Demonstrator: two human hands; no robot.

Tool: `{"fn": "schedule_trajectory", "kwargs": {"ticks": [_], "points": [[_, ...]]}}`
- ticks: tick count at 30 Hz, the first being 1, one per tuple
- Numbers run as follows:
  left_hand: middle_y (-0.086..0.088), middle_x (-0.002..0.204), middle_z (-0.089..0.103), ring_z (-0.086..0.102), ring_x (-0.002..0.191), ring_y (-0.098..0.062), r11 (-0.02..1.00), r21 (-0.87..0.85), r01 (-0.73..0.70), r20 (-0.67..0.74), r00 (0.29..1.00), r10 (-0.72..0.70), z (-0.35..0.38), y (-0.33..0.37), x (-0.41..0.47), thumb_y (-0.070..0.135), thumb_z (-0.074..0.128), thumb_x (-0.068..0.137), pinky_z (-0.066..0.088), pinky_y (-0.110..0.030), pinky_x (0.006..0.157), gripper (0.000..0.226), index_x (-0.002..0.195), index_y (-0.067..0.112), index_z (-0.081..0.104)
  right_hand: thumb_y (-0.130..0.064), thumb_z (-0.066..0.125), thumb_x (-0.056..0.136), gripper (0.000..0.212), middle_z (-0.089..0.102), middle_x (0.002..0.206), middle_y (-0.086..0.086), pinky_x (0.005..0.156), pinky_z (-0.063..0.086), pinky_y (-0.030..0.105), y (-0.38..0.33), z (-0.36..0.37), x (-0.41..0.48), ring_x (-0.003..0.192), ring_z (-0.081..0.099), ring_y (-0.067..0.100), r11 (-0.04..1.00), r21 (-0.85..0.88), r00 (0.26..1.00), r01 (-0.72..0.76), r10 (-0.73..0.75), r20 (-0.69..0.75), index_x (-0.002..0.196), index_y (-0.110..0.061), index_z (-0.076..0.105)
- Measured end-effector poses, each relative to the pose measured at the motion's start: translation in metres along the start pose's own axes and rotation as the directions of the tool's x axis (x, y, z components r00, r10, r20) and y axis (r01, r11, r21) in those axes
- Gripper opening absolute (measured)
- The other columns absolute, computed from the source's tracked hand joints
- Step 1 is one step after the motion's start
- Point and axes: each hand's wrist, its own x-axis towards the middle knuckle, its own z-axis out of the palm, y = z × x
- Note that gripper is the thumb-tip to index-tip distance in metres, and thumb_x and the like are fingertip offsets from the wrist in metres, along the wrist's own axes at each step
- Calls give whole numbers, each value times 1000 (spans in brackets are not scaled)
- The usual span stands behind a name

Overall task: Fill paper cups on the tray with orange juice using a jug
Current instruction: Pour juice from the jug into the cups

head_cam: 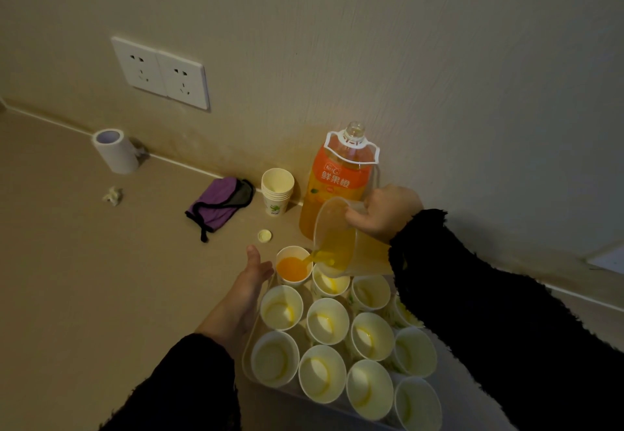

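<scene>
Pouring orange juice from a clear jug (pixel 341 245), tilting it spout-down and gripping its far side with the right hand (pixel 385 212), fingers curling round it. Sending a thin orange stream into the paper cup (pixel 293 266) at the far left corner of the clear tray (pixel 250 356), partly filling that cup with deep orange juice. Resting the left hand (pixel 251 278) just beside that cup at the tray's edge, fingers straight and relaxed, thumb lifted, grasping nothing; touching the cup wall or not, impossible to tell. Holding the jug's body above the far row of the other cups (pixel 327 321), all standing upright in close rows on the tray and showing only pale yellow traces at the bottom. Working on a beige desk (pixel 101 278) against a wall, with an uncapped juice bottle (pixel 339 180) standing right behind the jug, a stack of spare cups (pixel 277 190) just left of it, a small round cap (pixel 264 235) lying near the filling cup, and farther left a purple pouch (pixel 219 204), a crumpled scrap (pixel 113 195) and a white roll (pixel 114 150), under a double wall socket (pixel 162 74).
</scene>
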Motion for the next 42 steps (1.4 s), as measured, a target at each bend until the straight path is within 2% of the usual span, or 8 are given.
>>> {"fn": "schedule_trajectory", "kwargs": {"ticks": [15,18,21,25,31,37,42], "points": [[-7,154,28,23,143,-19,1000,-20,-14,35,999,14,4,2,-8,59,3,95,20,-34,108,80,147,2,25,-51,43,93,50,39,49,-4,47,24,18,1,4,4,45,36,7,999,45,1000,-2,1,13,54,-21,40],[-8,155,27,22,143,-20,1000,-23,-16,29,999,16,3,1,-8,60,4,94,19,-35,110,81,148,3,24,-61,31,84,51,37,47,-5,46,22,18,-1,1,1,44,35,7,999,34,1000,6,-6,-5,53,-22,38],[-8,155,27,21,143,-20,999,-38,-14,11,1000,14,0,-2,-4,62,5,93,18,-37,112,82,149,5,24,-58,24,75,43,34,47,-6,45,18,16,-3,-7,-3,43,32,5,999,52,1000,11,-11,2,52,-22,34],[-7,154,29,21,144,-20,999,-36,-19,-1,1000,19,-1,-4,-6,63,5,93,16,-38,113,81,149,8,24,-55,36,93,54,36,48,-4,46,21,19,1,-8,-3,45,34,7,999,49,1000,-11,11,15,52,-20,37],[-8,153,31,16,145,-22,1000,-20,-23,-24,999,23,-4,-8,-4,65,3,91,8,-44,115,80,150,15,24,-52,38,94,55,37,48,-2,46,23,22,4,-4,-1,45,36,10,999,-1,999,-44,44,4,51,-18,41],[-10,153,30,17,145,-23,1000,-4,-25,-41,999,25,-9,-15,-5,67,4,90,5,-45,115,80,149,17,26,-57,36,92,61,41,48,1,49,32,25,11,-5,-6,49,43,16,999,26,999,-45,46,-16,58,-11,57],[-10,154,29,14,146,-26,1000,4,-16,-51,999,17,-21,-27,-8,70,3,87,1,-46,116,83,149,21,27,-52,41,92,57,34,46,1,46,25,25,5,-17,-17,47,36,15,998,67,1000,-12,13,-20,50,-14,45]]}}
